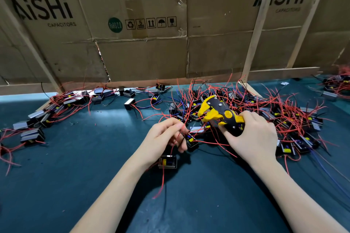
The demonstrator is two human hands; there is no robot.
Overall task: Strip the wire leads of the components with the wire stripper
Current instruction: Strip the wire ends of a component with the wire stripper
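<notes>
A worker's left hand [166,136] pinches 1 red lead [184,126], presenting it to the wire stripper [220,114] gripped in the right hand [253,136].

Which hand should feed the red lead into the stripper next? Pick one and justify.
Left. The left hand already pinches a thin red wire lead near the yellow-and-black wire stripper, which the right hand holds.

Head-worn view, forward-down, close over table [56,185]
</notes>
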